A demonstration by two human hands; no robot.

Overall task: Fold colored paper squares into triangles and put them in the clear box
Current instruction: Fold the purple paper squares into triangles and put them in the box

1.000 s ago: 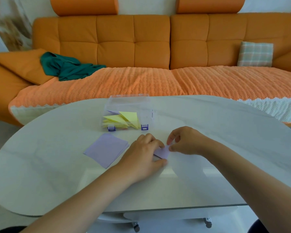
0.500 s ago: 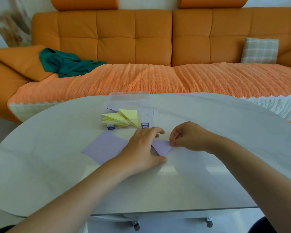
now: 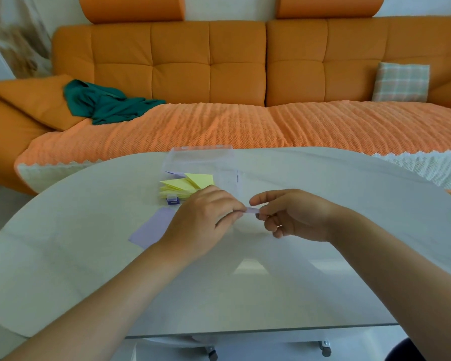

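A folded lilac paper (image 3: 251, 210) is held between my two hands just above the white table (image 3: 323, 269); only a thin strip of it shows. My left hand (image 3: 201, 225) pinches its left end and my right hand (image 3: 292, 216) pinches its right end. Behind my left hand stands the clear box (image 3: 201, 162), lid open, holding several yellow triangles (image 3: 185, 185) and a lilac one. A flat lilac paper square (image 3: 153, 227) lies on the table, partly hidden by my left wrist.
An orange sofa (image 3: 208, 71) with a ribbed orange throw runs behind the table. On it lie a green cloth (image 3: 104, 102) at the left and a checked cushion (image 3: 401, 82) at the right. The table's front edge is close to me.
Both hands have lifted the folded lilac paper off the table and moved it a little toward the box. Earlier they pressed it flat on the tabletop.
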